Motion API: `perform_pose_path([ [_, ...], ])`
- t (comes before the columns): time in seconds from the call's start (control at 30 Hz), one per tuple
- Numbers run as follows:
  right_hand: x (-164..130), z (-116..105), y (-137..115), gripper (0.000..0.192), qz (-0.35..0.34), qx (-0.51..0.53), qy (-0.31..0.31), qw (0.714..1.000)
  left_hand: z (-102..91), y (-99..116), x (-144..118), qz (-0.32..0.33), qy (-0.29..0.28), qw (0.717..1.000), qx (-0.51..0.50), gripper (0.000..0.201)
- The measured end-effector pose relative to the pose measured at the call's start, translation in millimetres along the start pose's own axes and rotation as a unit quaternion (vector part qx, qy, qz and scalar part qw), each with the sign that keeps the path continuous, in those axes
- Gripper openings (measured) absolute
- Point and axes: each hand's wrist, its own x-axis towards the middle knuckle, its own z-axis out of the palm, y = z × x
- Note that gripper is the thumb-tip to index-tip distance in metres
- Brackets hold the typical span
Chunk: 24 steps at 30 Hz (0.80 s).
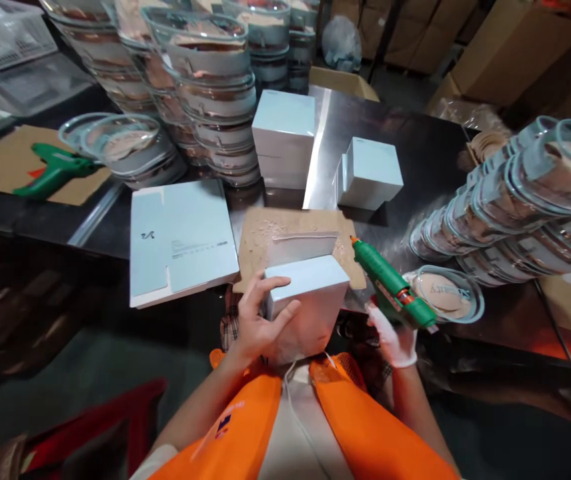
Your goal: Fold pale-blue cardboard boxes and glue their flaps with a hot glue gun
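Head camera, looking down over an orange vest (365,433): the left hand (258,320) is gripping a pale blue box (310,300) at the near edge of the steel table (415,153), fingers wrapped over its left top corner and thumb pressing its near face. The box's flap (303,247) is standing open on the far side, above a glue-spattered cardboard mat (260,247). The right hand (395,340), in a white glove, is closing around the handle of a green glue gun (390,287); whether a finger is on the trigger is hard to tell. The gun's long axis is running from the hand up and left, its orange nozzle (353,239) pointing just beside the flap's right end, not touching it. So the box is lying to the left of the nozzle, the left hand nearer to it.

Flat blue cartons (180,243) are lying left of the mat, finished boxes (365,173) behind it, stacked clear-lidded compacts (515,193) on both sides, and a second green glue gun (55,170) at far left.
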Motion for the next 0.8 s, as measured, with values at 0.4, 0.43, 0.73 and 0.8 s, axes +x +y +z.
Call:
perform_pose_path([
  [0.4, 72, -15, 5, 0.047, 0.273, 0.062, 0.012, 0.960, -3.5, -9, 2, 0.042, 0.005, 0.999, -0.015, 0.031],
  [0.43, 70, -17, -2, 0.040, 0.253, 0.055, 0.035, 0.965, -2.9, -9, 3, 0.042, 0.001, 0.999, -0.015, 0.032],
  [0.73, 79, 30, -53, 0.059, 0.191, 0.333, -0.165, 0.909, 15.6, -9, 10, 0.035, -0.048, 0.994, -0.090, 0.038],
  [0.8, 78, 29, -44, 0.064, 0.149, 0.342, -0.166, 0.913, 18.9, -13, 10, 0.008, -0.016, 0.991, -0.132, 0.040],
])
